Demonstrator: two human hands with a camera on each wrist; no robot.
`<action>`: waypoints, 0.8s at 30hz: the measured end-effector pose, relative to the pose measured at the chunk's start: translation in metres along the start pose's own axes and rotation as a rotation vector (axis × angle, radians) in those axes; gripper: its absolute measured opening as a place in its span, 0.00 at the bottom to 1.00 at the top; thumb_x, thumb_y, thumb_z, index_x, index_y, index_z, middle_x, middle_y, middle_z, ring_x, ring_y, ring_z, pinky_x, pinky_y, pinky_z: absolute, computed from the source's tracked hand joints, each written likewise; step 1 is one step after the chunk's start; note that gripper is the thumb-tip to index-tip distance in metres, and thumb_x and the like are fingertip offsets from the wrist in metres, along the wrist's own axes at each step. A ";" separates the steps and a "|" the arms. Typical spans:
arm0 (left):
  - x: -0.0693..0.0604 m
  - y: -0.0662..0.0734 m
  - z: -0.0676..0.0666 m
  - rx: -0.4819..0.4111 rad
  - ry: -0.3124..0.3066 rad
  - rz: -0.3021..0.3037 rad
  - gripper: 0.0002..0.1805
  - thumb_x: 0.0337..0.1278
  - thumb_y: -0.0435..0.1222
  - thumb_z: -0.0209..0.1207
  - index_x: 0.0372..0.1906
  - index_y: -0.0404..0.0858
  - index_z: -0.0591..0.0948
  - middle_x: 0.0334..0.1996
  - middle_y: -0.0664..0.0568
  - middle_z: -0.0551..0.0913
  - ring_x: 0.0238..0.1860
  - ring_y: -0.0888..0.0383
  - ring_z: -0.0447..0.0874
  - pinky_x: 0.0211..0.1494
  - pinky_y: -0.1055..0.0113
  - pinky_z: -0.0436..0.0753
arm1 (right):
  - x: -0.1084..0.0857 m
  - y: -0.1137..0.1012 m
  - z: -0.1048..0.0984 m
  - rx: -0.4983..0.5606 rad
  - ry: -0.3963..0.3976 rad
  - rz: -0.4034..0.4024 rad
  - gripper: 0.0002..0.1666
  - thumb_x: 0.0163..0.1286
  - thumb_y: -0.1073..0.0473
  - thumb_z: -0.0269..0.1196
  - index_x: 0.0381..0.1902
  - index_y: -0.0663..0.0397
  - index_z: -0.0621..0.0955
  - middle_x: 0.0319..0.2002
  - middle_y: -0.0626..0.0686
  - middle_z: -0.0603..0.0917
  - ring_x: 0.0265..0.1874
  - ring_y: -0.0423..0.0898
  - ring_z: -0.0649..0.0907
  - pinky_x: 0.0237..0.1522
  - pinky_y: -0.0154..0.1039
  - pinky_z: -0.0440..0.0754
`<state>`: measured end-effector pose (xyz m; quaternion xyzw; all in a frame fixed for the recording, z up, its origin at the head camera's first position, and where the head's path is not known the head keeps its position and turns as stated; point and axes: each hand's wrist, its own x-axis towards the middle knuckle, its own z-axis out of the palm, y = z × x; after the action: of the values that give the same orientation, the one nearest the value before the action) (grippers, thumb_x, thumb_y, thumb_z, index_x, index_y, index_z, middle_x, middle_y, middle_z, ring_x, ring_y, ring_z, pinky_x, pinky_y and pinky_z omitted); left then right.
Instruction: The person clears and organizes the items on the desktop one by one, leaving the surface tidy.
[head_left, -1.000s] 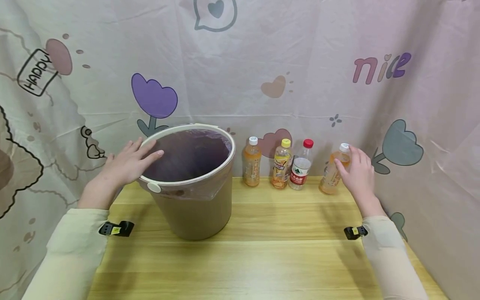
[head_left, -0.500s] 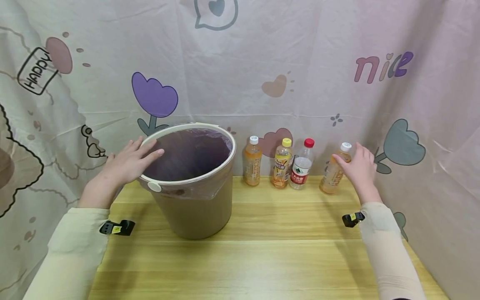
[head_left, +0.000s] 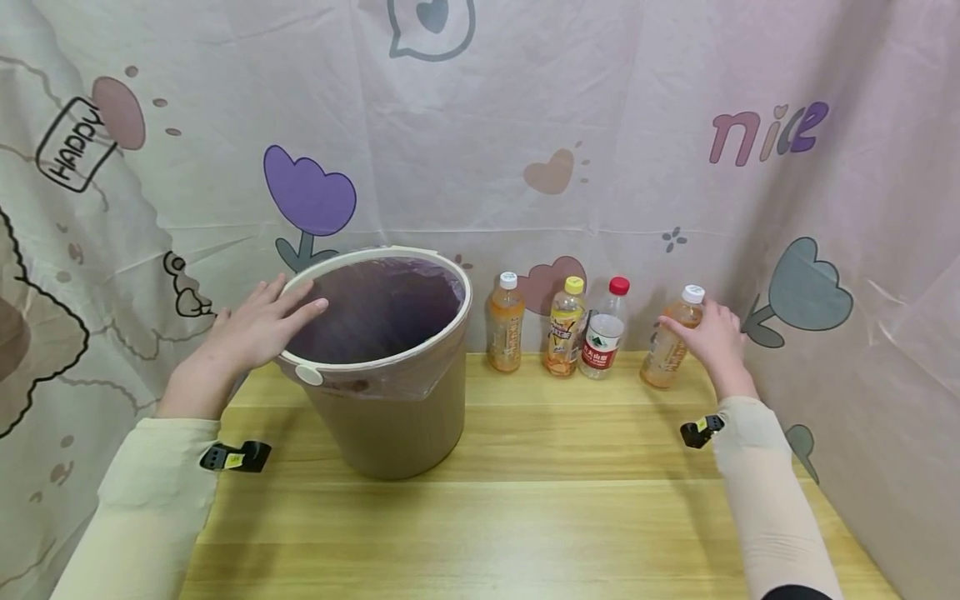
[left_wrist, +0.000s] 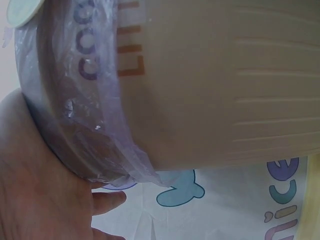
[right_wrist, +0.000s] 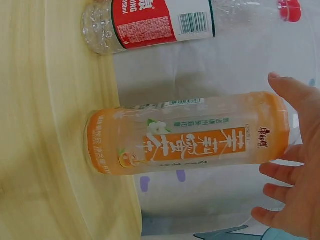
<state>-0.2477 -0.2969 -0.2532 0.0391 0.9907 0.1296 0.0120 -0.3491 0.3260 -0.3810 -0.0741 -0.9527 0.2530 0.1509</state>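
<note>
My left hand (head_left: 251, 329) rests on the left rim of a tall brown bin (head_left: 405, 417) with a clear plastic liner. Its fingers lie spread and fairly straight; in the left wrist view the palm (left_wrist: 40, 175) lies against the lined rim. My right hand (head_left: 716, 342) is around the upper part of a white-capped orange tea bottle (head_left: 663, 354), which stands upright. In the right wrist view the thumb (right_wrist: 287, 90) stands off to one side of this bottle (right_wrist: 200, 135), and the fingers (right_wrist: 280, 172) extend loosely on the other.
Between bin and right hand stand another white-capped orange bottle (head_left: 505, 329), a yellow-capped bottle (head_left: 562, 337) and a red-capped water bottle (head_left: 602, 337). They line the back of the wooden table (head_left: 525, 533). A printed curtain (head_left: 480, 125) hangs behind and along both sides.
My right hand moves from over the bottle's cap area to its right side, then lower around its upper part. The left hand and the bin stay in place.
</note>
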 end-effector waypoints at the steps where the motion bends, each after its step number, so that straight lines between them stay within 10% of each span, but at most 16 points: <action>1: 0.000 0.000 0.000 -0.002 -0.001 0.000 0.46 0.64 0.70 0.25 0.79 0.48 0.43 0.77 0.34 0.34 0.76 0.30 0.29 0.63 0.20 0.36 | 0.000 0.000 0.001 -0.002 0.003 0.000 0.62 0.62 0.24 0.54 0.74 0.67 0.54 0.67 0.77 0.62 0.66 0.75 0.59 0.62 0.76 0.56; 24: 0.001 -0.002 0.001 -0.017 -0.001 0.002 0.45 0.65 0.70 0.24 0.79 0.48 0.43 0.77 0.35 0.31 0.76 0.30 0.28 0.63 0.20 0.36 | -0.011 0.001 0.017 -0.036 0.076 -0.027 0.51 0.65 0.28 0.54 0.62 0.71 0.64 0.56 0.72 0.71 0.60 0.73 0.65 0.60 0.71 0.61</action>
<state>-0.2490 -0.2980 -0.2551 0.0403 0.9895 0.1380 0.0129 -0.3440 0.3171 -0.3982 -0.0732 -0.9517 0.2308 0.1888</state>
